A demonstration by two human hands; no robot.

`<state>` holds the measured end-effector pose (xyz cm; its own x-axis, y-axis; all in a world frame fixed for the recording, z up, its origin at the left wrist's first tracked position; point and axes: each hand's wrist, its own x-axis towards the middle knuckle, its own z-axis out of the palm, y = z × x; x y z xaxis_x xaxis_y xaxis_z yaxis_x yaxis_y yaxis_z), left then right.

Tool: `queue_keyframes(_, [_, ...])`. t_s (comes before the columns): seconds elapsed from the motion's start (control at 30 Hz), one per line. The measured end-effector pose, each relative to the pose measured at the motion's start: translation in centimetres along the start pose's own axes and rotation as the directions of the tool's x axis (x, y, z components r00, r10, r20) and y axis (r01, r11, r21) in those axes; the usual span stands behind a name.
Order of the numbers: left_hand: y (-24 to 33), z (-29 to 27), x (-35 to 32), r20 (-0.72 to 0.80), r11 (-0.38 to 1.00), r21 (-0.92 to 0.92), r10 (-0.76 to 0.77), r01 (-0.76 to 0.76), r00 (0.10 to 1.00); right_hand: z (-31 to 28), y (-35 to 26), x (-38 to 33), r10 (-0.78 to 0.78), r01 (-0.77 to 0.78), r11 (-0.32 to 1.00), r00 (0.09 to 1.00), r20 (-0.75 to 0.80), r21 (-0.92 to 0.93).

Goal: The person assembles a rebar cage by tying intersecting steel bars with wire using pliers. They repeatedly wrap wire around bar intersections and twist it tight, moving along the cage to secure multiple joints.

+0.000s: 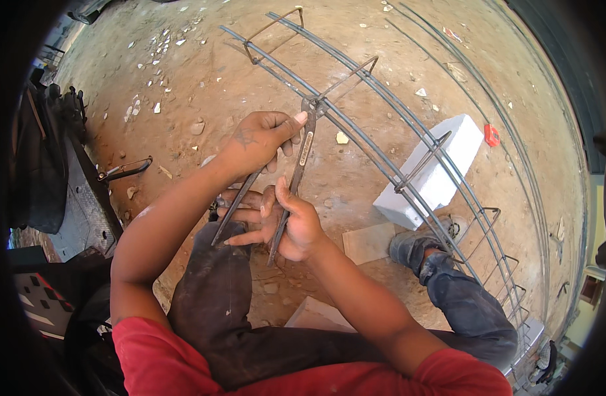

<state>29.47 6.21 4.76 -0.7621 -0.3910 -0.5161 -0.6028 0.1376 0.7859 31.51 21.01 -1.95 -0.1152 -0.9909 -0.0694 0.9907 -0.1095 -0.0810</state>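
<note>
Seen from the head camera, a person in a red shirt sits over a dirt floor (pixel 204 72), working on a rebar cage (pixel 382 125) that curves across the ground. Both hands hold long-handled pincers (pixel 301 155), whose jaws bite where a stirrup crosses the 2 long bars. Left hand (pixel 260 138) is curled around the upper handle; right hand (pixel 293 224) is closed around the lower handles. A white foam block (pixel 441 175) props the cage.
</note>
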Motion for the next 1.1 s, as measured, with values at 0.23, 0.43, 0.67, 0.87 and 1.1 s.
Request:
queue_keyframes(0.23, [-0.6, 1.5, 0.1, -0.01, 0.997, -0.079, 0.02, -0.021, 1.0, -0.5, -1.9, -1.5, 0.046, -0.049, 0.995, 0.998, -0.035, -0.091])
queue_keyframes(0.43, [-0.7, 2.0, -0.1, -0.043, 0.99, -0.143, 0.008, -0.014, 0.999, 0.0, -1.5, -1.5, 0.032, -0.035, 0.998, 0.998, -0.058, -0.048])
queue_keyframes(0.67, [-0.6, 1.3, 0.0, 0.001, 0.985, -0.17, -0.012, 0.012, 1.0, 0.4, 0.5, 0.2, -0.028, 0.029, 1.0, 0.994, -0.106, 0.008])
queue_keyframes(0.87, [-0.7, 1.6, 0.2, -0.041, 0.995, -0.103, 0.003, -0.007, 0.999, 0.3, -1.0, -0.7, 0.015, -0.016, 1.0, 0.996, -0.086, -0.013])
queue_keyframes(1.1, [-0.6, 2.2, 0.5, -0.016, 0.983, -0.184, -0.022, 0.018, 1.0, 0.9, -2.0, -1.2, 0.048, -0.047, 0.999, 0.992, -0.115, 0.006])
